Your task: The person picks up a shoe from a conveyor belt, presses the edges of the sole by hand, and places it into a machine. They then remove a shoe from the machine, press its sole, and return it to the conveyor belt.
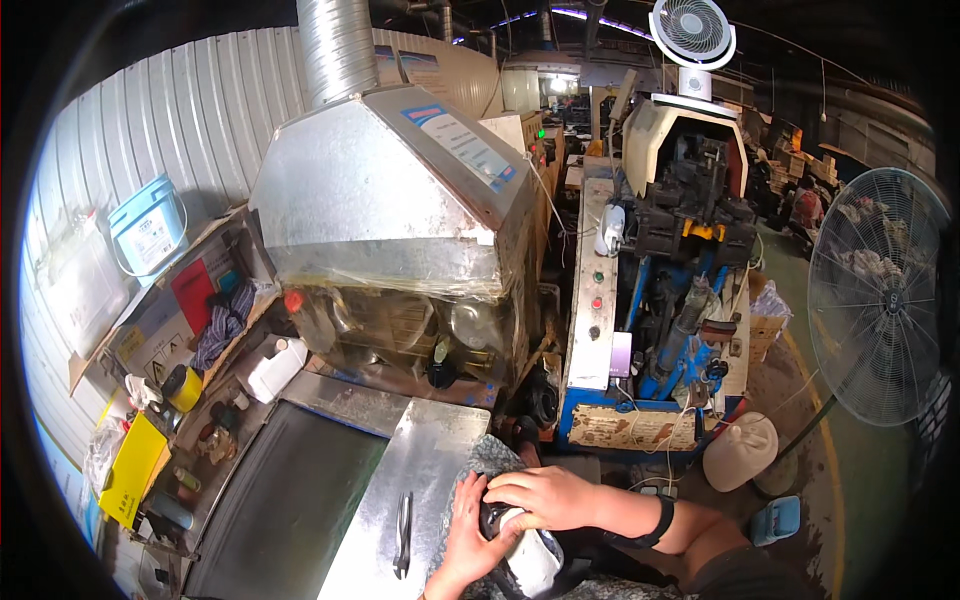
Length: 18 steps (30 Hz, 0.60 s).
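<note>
At the far left a yellow board [133, 470] leans by the cluttered shelf, and a white jug [272, 368] lies nearer the middle. Next comes a broad dark belt [300, 490] in front of the metal hood [390, 215], then the bare metal bench [435, 450], where a dark plier-like tool [403, 535] lies, apart from both hands.

Just right of the tool, the left hand [468, 525] is closed about the near left side of what looks like a black-and-white shoe [535, 562], its fingers bent over the dark part. The shoe is low in the view, beside the bench and against a grey speckled cloth [487, 455]. The right hand [545, 500] reaches across from the other side, also gripping, its fingers meeting the left ones over the dark part and its thumb by the white.

The step in hand seems to be pressing or working that dark part with the fingers. The next move probably calls for the left hand to steady the shoe while the right shifts its grip. Further right stand the blue-framed machine [680, 345] and a large fan [888, 295].
</note>
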Tool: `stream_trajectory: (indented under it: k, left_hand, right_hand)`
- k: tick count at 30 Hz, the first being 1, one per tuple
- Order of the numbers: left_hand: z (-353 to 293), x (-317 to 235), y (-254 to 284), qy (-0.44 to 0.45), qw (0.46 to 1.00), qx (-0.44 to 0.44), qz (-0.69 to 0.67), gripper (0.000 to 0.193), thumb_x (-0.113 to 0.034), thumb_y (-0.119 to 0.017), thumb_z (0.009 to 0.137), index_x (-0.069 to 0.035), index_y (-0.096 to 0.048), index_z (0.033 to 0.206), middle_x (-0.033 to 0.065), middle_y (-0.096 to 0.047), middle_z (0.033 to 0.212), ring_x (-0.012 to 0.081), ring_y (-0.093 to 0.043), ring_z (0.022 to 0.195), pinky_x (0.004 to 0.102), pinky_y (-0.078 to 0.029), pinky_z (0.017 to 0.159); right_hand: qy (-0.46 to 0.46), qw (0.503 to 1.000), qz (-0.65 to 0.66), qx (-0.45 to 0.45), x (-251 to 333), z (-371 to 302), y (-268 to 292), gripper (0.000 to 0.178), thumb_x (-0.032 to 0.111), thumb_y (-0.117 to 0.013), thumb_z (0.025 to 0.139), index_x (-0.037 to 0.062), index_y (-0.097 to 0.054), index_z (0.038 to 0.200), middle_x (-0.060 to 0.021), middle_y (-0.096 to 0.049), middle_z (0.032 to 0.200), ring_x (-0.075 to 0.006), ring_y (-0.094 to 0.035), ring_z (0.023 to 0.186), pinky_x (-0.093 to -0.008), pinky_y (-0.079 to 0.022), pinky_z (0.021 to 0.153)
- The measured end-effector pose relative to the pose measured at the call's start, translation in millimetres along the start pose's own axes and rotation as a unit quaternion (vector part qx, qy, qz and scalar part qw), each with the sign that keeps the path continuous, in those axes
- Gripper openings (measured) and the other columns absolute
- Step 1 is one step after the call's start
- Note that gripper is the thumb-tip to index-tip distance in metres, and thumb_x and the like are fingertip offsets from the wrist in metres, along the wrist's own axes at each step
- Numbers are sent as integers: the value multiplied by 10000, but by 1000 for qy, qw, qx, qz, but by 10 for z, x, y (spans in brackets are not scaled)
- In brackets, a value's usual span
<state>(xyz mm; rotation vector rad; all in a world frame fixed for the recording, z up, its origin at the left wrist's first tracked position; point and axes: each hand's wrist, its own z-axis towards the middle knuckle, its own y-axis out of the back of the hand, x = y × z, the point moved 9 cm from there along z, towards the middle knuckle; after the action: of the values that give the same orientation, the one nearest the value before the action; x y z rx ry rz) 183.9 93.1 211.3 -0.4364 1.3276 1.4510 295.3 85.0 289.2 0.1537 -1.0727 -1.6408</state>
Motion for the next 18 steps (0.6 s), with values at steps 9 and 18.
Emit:
stream_trajectory:
  k: [9,18]
  left_hand:
    - [160,496,45,191,899,-43,-392,339,-238,-494,1008,20,-571,1214,136,-626,1168,204,-595,1054,323,-467,935]
    - [32,450,-58,144,934,-50,-322,320,-188,-518,946,69,-568,1130,231,-633,1068,305,-605,1002,393,-465,909]
  right_hand:
    - [131,983,-117,-60,385,3,-31,384,293,-811,727,36,-693,988,-121,-695,989,-187,-672,724,-282,-557,589]
    - [-20,999,20,-43,-36,-61,-166,318,238,-773,787,33,-685,1014,-102,-711,982,-271,-689,843,-340,-557,772]
